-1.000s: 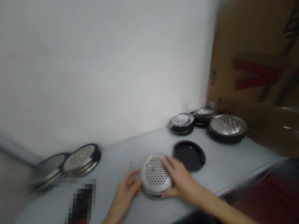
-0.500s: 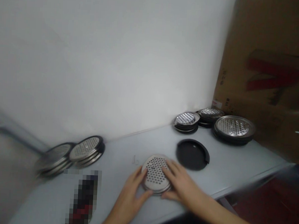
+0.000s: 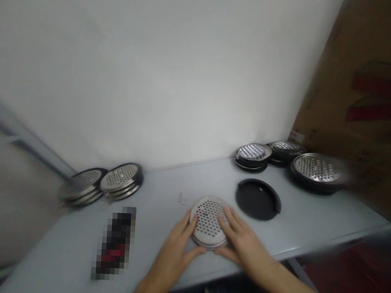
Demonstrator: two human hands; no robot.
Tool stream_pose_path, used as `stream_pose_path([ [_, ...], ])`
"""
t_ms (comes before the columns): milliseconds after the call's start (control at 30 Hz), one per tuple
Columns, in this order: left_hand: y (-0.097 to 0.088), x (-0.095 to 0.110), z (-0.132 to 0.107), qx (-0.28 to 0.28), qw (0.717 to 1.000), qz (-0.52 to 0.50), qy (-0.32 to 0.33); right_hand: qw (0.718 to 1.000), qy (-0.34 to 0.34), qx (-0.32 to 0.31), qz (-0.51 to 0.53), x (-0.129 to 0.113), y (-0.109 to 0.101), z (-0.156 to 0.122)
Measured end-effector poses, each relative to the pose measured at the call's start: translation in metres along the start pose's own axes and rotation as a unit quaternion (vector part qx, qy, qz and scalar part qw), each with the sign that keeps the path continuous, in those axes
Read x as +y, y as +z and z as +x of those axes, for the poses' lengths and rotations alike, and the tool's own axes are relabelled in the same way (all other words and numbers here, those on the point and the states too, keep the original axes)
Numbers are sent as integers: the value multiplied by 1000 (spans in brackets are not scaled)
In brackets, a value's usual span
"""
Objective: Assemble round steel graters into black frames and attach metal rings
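A round metal grater disc [image 3: 207, 223], full of small slots, lies flat in front of me, with at least one more rim showing beneath it. My left hand [image 3: 179, 244] curves around its left edge, fingertips on the rim and thumb at the near side. From the right, my right hand [image 3: 243, 238] grips the opposite edge, its fingers reaching over the slotted face and its thumb near the front rim. Just beyond my right hand rests a shallow black round tray [image 3: 258, 200] with a raised rim on part of its edge.
Two piles of slotted discs, the left pile [image 3: 83, 186] and its neighbour [image 3: 121, 180], sit along the wall. At the back right are three stacks of shiny graters [image 3: 252, 154] with black parts. A cardboard box [image 3: 355, 150] stands behind them. A pixelated dark object [image 3: 116, 243] lies on the grey table [image 3: 160, 188].
The camera view has turned slightly, so the table's things sit a little differently in the picture. Both hands stay around the grater disc, which shows no clear movement on the table.
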State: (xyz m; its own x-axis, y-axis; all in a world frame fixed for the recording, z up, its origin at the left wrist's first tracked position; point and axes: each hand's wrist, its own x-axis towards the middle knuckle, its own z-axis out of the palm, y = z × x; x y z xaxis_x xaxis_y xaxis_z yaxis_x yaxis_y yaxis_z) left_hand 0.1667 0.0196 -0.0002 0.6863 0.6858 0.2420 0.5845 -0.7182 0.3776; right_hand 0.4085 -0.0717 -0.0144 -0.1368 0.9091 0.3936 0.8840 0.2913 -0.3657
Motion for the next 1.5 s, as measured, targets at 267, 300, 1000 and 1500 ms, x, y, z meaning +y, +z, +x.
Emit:
stream_pose_path([
  [267, 6, 2, -4, 38, 999, -22, 12, 997, 26, -29, 71, -1, -16, -3],
  [300, 6, 2, -4, 39, 999, -24, 12, 996, 33, -28, 76, -1, -17, -3],
  [1000, 2, -10, 2, 67, 994, 61, 58, 971, 164, 167, -47, 78, -74, 2],
  [1500, 10, 3, 7, 110, 993, -15, 29, 977, 142, 107, 120, 16, -53, 17],
])
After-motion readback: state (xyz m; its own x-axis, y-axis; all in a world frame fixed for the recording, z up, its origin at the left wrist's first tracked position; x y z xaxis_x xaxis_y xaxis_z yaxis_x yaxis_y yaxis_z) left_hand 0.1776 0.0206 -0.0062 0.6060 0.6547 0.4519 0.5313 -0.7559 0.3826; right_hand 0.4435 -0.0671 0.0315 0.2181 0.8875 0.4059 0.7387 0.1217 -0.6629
